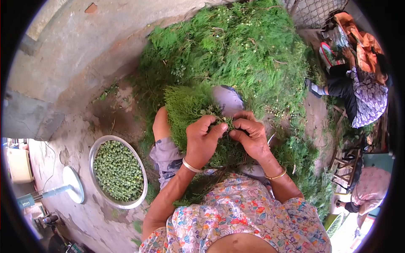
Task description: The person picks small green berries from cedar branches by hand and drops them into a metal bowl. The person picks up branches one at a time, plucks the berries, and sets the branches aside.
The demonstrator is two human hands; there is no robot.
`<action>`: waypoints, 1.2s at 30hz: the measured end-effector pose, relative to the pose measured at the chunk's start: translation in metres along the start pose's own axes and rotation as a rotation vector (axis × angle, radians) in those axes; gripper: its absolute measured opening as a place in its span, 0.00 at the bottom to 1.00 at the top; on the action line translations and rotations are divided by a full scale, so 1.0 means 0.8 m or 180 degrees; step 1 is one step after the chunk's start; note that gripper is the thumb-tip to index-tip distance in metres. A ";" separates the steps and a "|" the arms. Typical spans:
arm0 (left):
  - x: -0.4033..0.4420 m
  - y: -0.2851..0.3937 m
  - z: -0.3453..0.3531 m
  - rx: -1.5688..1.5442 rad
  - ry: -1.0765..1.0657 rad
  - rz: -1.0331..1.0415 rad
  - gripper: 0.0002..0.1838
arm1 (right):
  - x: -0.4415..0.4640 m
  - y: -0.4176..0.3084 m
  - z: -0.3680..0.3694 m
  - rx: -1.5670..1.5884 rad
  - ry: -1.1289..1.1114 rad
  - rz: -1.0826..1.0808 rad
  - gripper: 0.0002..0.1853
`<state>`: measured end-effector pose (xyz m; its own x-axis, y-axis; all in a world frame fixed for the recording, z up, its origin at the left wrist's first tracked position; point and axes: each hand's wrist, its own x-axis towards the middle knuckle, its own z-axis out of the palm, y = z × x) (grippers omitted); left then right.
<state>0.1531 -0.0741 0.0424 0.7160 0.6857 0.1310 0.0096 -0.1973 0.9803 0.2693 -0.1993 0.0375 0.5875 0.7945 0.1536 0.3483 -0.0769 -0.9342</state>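
Note:
My left hand (201, 141) has its thumb and fingers pinched on a green evergreen sprig (228, 122) that carries small pale-green cones. Opposite it, my right hand (252, 135) pinches the same sprig, its fingertips a little apart from the left ones. The exact grip of the fingertips is partly hidden. A feathery, flat-leaved evergreen branch (179, 105) lies across my lap under and beside my left hand. To the left on the ground stands a round metal basin (91, 168) full of small green cones (118, 170).
A large heap of cut evergreen branches (228, 46) lies ahead against the wall. On the left is a white fan-like stand with a round base (74, 184). At the right, a person in a patterned top (369, 99) sits near an orange sack (358, 38); another person (371, 187) sits lower.

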 end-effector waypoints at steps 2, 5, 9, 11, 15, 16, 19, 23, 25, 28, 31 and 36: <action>0.002 0.002 -0.001 -0.1235 -0.0222 -0.0897 0.07 | 0.000 0.000 0.000 0.0074 0.0007 0.0053 0.11; 0.008 0.016 -0.006 -0.2260 0.0035 -0.1592 0.04 | -0.002 0.006 -0.003 0.0297 0.0008 0.0087 0.10; 0.027 0.002 -0.068 -0.3244 0.0098 -0.1178 0.04 | -0.009 0.017 -0.017 0.0659 -0.0063 -0.0060 0.11; 0.024 0.018 -0.087 -0.3179 0.0076 -0.1125 0.06 | -0.011 0.026 -0.016 0.0739 -0.0033 -0.0076 0.11; 0.001 0.024 -0.090 -0.2761 -0.0139 -0.1115 0.06 | -0.011 0.015 -0.011 0.1127 0.0116 0.0148 0.10; -0.006 0.024 -0.087 -0.2765 -0.0132 -0.1121 0.06 | -0.011 0.009 -0.009 0.1250 0.0209 0.0292 0.09; -0.025 0.025 -0.054 0.0314 -0.0180 0.0271 0.06 | -0.010 0.014 -0.006 0.0890 0.0204 0.0246 0.10; -0.046 0.002 -0.023 0.0564 -0.0391 0.0243 0.10 | -0.005 0.017 -0.006 0.0087 0.0073 -0.0294 0.12; -0.044 -0.013 -0.017 0.1540 -0.0319 0.0898 0.12 | -0.004 0.006 -0.003 -0.0171 0.0113 -0.0274 0.13; -0.039 -0.029 -0.015 0.1854 -0.0474 0.0840 0.12 | -0.003 0.000 0.000 -0.0457 0.0149 -0.0286 0.13; -0.036 -0.038 -0.013 0.1869 -0.0337 0.0958 0.09 | -0.003 -0.009 0.001 -0.0655 0.0103 -0.0412 0.14; -0.036 -0.039 -0.022 0.0860 -0.0286 0.0157 0.06 | -0.004 0.000 0.007 -0.1338 -0.0169 -0.0916 0.16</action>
<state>0.1195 -0.0753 0.0108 0.7790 0.6083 0.1521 0.1503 -0.4166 0.8966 0.2633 -0.1986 0.0350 0.3904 0.8478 0.3588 0.7606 -0.0774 -0.6446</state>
